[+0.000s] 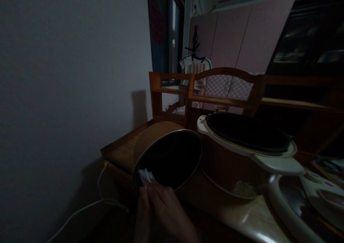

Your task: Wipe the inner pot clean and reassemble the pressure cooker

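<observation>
Left of the tan pot (150, 137), a pale wall (75, 74) rises, and a white cord (77, 209) trails below the pot on that side. The pot itself lies tilted on the wooden tabletop (119, 153), its dark mouth turned toward me. At its near left rim comes my left hand (143, 214), fingers up against the crumpled white wipe (146, 175); whether they pinch it I cannot tell. My right hand (170, 207), just beside, has its fingers clamped on the wipe, and together we cover part of the pot's rim. Behind the pot stands a wooden shelf frame (228, 71), with a hung shirt (185, 63) and a pink cabinet (233, 38) beyond. Close on the pot's right, a big cooker (228, 167) crowds that side and blocks the lower shelf; I cannot tell whether they touch. Farther right of the pot is a pale-rimmed lid (292, 196).
</observation>
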Demonstrator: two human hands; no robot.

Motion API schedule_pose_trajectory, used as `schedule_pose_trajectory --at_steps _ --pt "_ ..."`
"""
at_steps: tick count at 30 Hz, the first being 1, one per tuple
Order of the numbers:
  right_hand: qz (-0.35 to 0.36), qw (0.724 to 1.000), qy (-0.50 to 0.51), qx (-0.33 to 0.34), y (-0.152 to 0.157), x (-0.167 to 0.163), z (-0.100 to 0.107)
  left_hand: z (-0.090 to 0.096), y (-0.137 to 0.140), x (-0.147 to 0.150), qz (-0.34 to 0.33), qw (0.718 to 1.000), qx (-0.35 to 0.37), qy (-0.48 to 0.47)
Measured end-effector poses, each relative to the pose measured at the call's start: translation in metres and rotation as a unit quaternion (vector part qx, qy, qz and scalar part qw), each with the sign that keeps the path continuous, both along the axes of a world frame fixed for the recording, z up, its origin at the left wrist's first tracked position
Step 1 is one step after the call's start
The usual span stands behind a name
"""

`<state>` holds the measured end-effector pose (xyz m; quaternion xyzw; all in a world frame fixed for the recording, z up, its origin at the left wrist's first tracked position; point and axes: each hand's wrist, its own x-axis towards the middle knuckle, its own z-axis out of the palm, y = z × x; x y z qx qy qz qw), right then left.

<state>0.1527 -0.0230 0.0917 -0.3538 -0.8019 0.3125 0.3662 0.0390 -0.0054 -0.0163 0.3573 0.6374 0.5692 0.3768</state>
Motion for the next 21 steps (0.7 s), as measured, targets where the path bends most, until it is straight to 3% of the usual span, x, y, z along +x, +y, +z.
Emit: schedule_pose_trajectory --at_steps 4,8,14,17,21 --pt "-0.026 0.996 -0.063 0.049 0.004 0.01 -0.012 -0.002 0.007 0.0 -0.012 0.999 -0.032 -0.036" --pt "-0.078 0.991 -0.107 0.035 0.007 0.021 -0.022 0.007 0.006 0.002 -0.007 0.995 -0.085 -0.06" --pt "-0.087 0.985 -0.14 0.039 0.005 0.024 -0.019 0.011 -0.003 0.002 0.019 0.997 -0.066 0.023" --pt "-0.102 0.981 -0.157 0.056 0.004 0.021 -0.021 0.01 -0.002 0.002 0.013 0.994 -0.106 0.021" --pt "-0.187 0.952 -0.236 0.052 0.007 0.02 -0.034 0.01 0.001 0.002 0.033 0.996 -0.08 0.017"
